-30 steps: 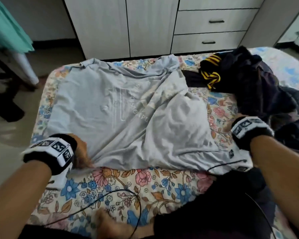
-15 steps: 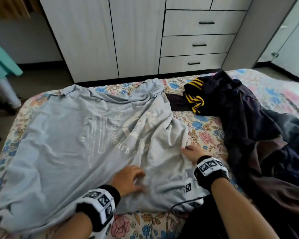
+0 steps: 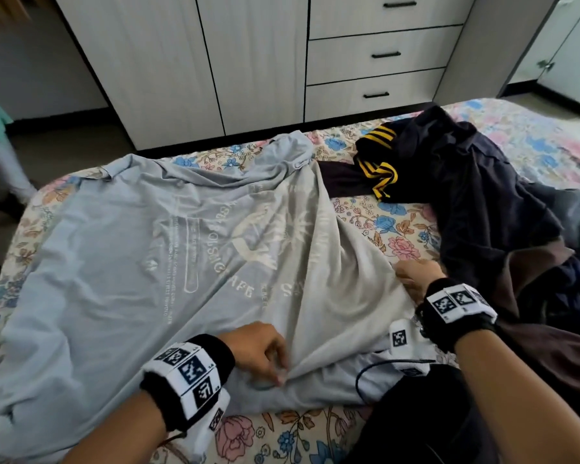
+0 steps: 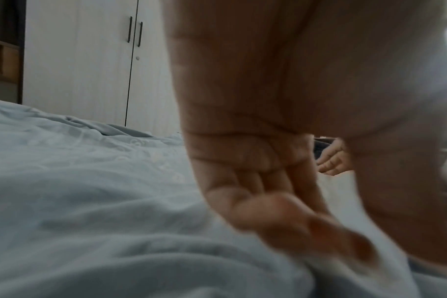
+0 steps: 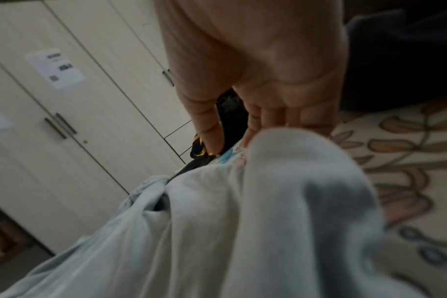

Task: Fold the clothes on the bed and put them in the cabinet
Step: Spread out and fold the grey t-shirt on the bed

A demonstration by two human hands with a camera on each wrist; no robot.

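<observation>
Head view: left hand (image 3: pixel 260 351) fingertips pinch shirt (image 3: pixel 121 262) — wrinkled.

A light blue T-shirt (image 3: pixel 168 262) lies spread on the flowered bed (image 3: pixel 392 226), and the left hand (image 3: pixel 258 353) pinches a fold near its lower edge. The right hand (image 3: pixel 417 279) rests at the shirt's right edge, perhaps gripping it, beside dark clothes (image 3: pixel 482 195). Behind stands a white cabinet (image 3: pixel 258 61) with 3 drawers.

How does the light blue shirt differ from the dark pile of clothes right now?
The light blue shirt lies spread out, print up; the dark pile is bunched to its right. The left hand and right hand grip the shirt; the pile lies unheld. Both sit unfolded on the floral bed.
</observation>
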